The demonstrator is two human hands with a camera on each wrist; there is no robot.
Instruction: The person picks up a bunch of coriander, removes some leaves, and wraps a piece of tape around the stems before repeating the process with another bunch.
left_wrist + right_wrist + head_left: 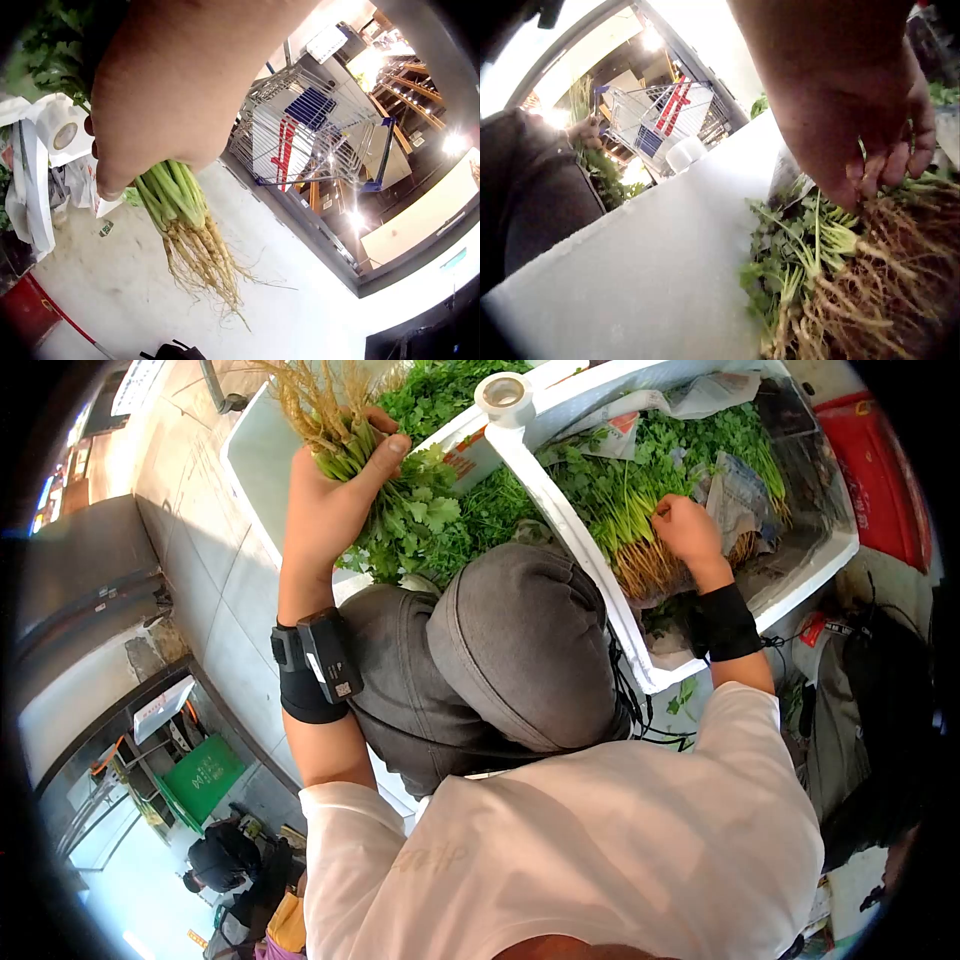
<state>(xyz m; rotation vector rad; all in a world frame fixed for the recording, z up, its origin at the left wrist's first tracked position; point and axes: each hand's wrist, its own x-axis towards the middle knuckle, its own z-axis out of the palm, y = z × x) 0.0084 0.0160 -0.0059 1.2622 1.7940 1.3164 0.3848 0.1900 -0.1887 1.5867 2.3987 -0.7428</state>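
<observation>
My left hand (335,495) grips a bunch of coriander (176,199) round its green stems. Pale roots point up and away from me, and leaves hang below the hand over the left box. The curled fingers of my right hand (688,530) pinch a thin coriander stem (862,148) low over the right box. Beneath those fingers lies a row of coriander (630,525) with yellow-green stems and brown roots (870,292). Part of the right fingertips is hidden in the head view.
A white foam box wall (575,525) with a tape roll (503,394) on its far end divides the two boxes. Newspaper (740,500) lies among the greens. A red container (880,480) stands at the right, and a shopping cart (300,131) is beyond the boxes.
</observation>
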